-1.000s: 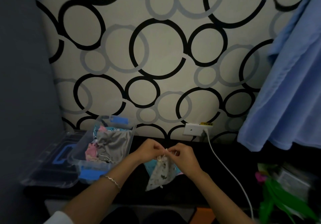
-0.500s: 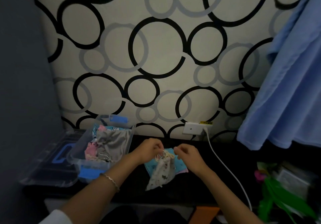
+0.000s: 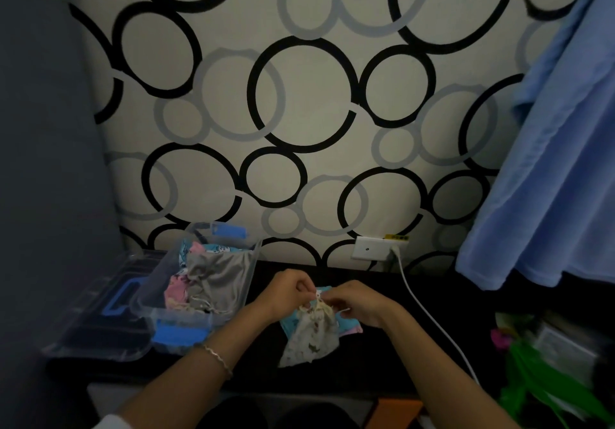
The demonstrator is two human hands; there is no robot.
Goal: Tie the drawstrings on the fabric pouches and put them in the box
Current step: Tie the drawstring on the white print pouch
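- The front edge of the dark worktop point(image 3: 366, 372) ran just ahead of the person's forearms. A bare strip lay between that edge and the pouch, with more bare surface to the right up to the cable.
- A thin bracelet point(image 3: 218, 358) sat on the left wrist.
- The white printed pouch point(image 3: 311, 340) lay on the worktop between the wrists, on top of blue and pink pouches point(image 3: 347, 324), its gathered neck raised toward the hands.
- The left hand point(image 3: 288, 290) and right hand point(image 3: 359, 302) met over that neck, the fingers of both curled and pinching the drawstring point(image 3: 318, 296).
- Just left of the left forearm stood the open clear box point(image 3: 146, 298) with blue latches. It held a heap of pouches, a grey one point(image 3: 219, 272) on top.
- Its lid point(image 3: 96, 318) lay flat beside it, further left.
- A white cable point(image 3: 429, 318) ran from the wall socket point(image 3: 371, 249) across the worktop, passing near the right forearm.
- Blurred green and pink clutter point(image 3: 539, 375) crowded the right end.
- Behind stood a ring-patterned wall point(image 3: 299, 95), and a blue cloth point(image 3: 549, 179) hung at the right.
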